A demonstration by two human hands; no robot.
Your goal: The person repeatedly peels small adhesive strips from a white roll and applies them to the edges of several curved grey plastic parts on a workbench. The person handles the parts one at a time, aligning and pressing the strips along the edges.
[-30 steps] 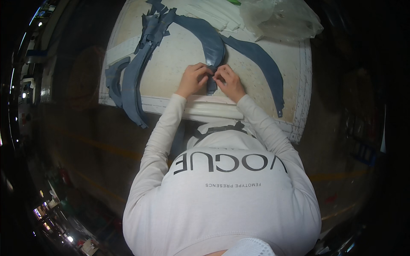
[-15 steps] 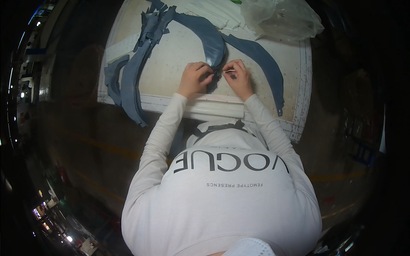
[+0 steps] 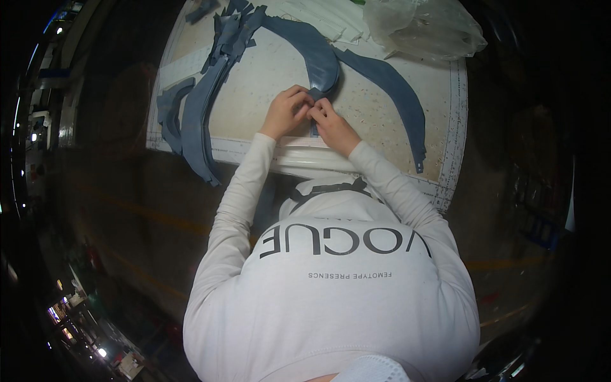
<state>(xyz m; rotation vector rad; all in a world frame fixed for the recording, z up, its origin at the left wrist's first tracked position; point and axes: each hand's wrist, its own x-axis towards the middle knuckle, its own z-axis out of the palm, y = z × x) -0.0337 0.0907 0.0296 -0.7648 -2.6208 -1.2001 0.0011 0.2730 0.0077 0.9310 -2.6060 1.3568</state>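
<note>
A curved blue-grey strip of smooth, leather-like material (image 3: pixel 321 60) arches over the table, its near end under my fingers. My left hand (image 3: pixel 287 113) is closed on that end, with thumb and fingers pinched together. Close against it, my right hand (image 3: pixel 335 129) is pinched at the same end; its fingertips hide what exactly lies between them. A narrow blue-grey bit hangs down between the hands. Another curved blue-grey strip (image 3: pixel 391 89) lies to the right, its far end by the first strip.
Stacked blue-grey strips (image 3: pixel 198 127) lie at the left and overhang the near table edge. A clear plastic bag (image 3: pixel 423 28) sits at the far right, beside white sheets (image 3: pixel 328 19). A pale roll (image 3: pixel 312 157) runs along the near edge of the table (image 3: pixel 375 121).
My right hand has moved left to meet my left hand at the strip's near end. My left hand has barely shifted.
</note>
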